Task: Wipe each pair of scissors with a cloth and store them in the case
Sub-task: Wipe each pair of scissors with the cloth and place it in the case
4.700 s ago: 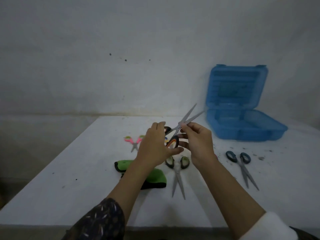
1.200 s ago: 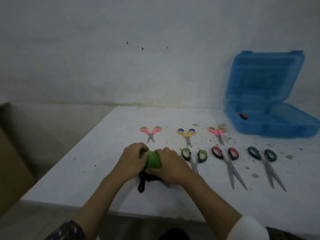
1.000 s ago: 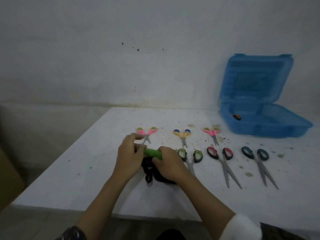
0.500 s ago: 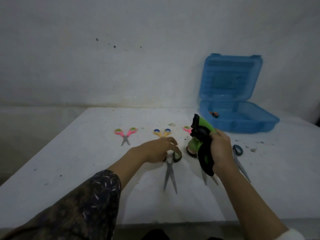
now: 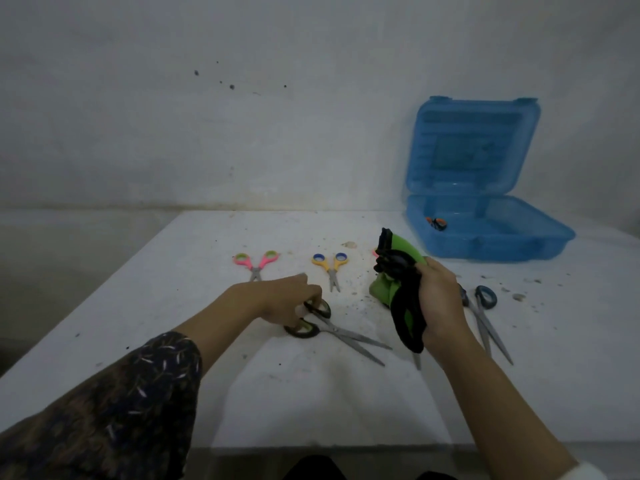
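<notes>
My left hand (image 5: 282,301) grips the green-and-black handles of a large pair of scissors (image 5: 341,332) that lies on the white table (image 5: 173,306), blades pointing right. My right hand (image 5: 438,303) holds a bunched green and black cloth (image 5: 398,271) above the table. The open blue case (image 5: 491,237) stands at the back right with one orange-handled pair of scissors (image 5: 436,223) inside. A blue-handled pair (image 5: 485,313) lies to the right of my right hand. Another pair is mostly hidden behind my right hand; only its blade tip (image 5: 417,362) shows.
A small pink-handled pair (image 5: 256,262) and a small yellow-handled pair (image 5: 330,265) lie in the back row. Specks of dirt are scattered over the table's right half. The wall rises just behind the table. The table's front edge is near my arms.
Both hands were on the cloth a second ago; now my right hand alone holds it up. My left hand has taken the green-handled scissors and turned them so the blades point right.
</notes>
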